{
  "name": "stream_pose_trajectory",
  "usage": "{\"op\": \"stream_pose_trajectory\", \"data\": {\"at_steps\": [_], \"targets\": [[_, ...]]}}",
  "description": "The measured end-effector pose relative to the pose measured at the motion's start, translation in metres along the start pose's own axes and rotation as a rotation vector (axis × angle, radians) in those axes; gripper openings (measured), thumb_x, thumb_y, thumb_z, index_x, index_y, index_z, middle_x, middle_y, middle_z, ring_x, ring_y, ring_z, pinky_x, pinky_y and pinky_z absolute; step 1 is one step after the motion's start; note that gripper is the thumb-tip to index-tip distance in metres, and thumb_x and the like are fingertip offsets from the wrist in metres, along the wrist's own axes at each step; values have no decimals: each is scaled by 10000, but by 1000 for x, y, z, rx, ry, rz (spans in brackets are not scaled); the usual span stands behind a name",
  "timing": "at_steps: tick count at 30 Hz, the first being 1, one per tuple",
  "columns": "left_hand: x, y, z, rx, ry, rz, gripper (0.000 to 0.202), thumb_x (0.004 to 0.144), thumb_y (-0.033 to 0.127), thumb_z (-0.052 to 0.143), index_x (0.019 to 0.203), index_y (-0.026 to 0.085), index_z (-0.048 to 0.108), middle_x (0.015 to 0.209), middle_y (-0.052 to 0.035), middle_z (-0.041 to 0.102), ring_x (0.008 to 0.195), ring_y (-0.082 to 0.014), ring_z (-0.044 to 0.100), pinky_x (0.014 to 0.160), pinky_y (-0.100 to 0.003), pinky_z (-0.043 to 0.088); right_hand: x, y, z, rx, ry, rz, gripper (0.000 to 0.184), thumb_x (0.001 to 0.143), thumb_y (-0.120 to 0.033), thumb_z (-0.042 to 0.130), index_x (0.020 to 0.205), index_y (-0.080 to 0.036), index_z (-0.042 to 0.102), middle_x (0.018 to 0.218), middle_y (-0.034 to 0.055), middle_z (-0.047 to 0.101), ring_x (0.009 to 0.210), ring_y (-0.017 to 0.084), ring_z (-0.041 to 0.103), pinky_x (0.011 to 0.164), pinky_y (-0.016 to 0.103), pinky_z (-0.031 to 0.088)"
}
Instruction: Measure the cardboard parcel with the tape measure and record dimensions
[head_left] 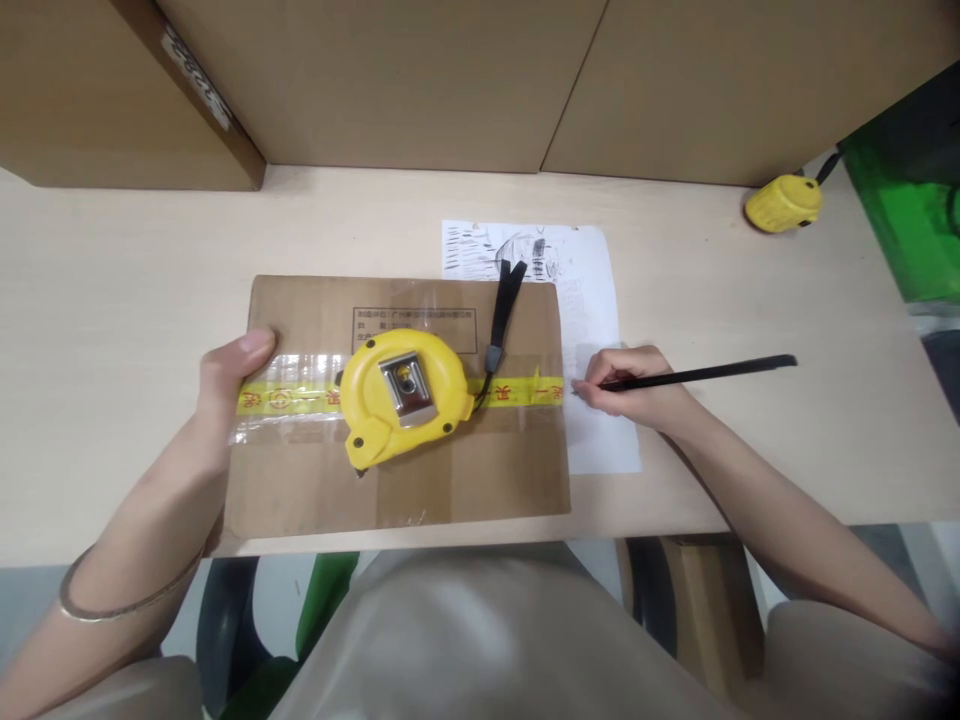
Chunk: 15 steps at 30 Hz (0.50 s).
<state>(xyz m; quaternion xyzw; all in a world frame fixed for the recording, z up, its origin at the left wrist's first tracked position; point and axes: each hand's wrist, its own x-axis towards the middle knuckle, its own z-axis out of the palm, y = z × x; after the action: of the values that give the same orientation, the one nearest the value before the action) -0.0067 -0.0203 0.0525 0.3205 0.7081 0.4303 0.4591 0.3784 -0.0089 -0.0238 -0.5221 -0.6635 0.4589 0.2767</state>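
A taped cardboard box [487, 475] lies near the front edge of the desk. My left hand [232, 375] grips its left side, the thumb on top and the other fingers hidden behind the edge. On the box rests a yellow tape measure [360, 380], its metal clip facing up and its black wrist strap [506, 310] stretching toward the back right. My right hand [630, 385] is closed around a thin black pen [720, 372], the tip close to the box's right edge. Beneath that hand is a white sheet of paper [600, 440] with dark pen marks, partly covered by the box.
Tall brown panels [405, 90] stand along the back of the desk [112, 300]. A second yellow tape measure [781, 204] sits at the back right. Something green [900, 210] shows beyond the desk's right edge. A labelled brown panel [127, 100] juts forward at the left.
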Motion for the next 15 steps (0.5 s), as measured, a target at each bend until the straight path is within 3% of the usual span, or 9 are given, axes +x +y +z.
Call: {"op": "stream_pose_trajectory", "data": {"at_steps": [2,8,15], "targets": [[0,1,1,28,75,-9,344,715,331,650,697,296,309,496,24,345,871,-321,752,551,-345,625,0,1,0,-1,-4,5,394,792,-370,861,596,-216,556,471,-22,566,370,89,466,397,252,328],[-2,3,3,-18,15,-96,338,674,388,618,720,295,295,529,-2,439,969,-374,758,572,-384,644,0,3,-1,-2,-2,24,395,785,-362,862,598,-217,546,480,-21,576,369,92,480,399,251,335],[4,-3,-4,63,79,65,355,736,331,635,672,292,288,524,5,345,987,-322,728,516,-288,579,-1,4,-2,-8,-2,37,392,786,-352,864,601,-216,545,491,-19,579,377,91,476,399,253,323]]}}
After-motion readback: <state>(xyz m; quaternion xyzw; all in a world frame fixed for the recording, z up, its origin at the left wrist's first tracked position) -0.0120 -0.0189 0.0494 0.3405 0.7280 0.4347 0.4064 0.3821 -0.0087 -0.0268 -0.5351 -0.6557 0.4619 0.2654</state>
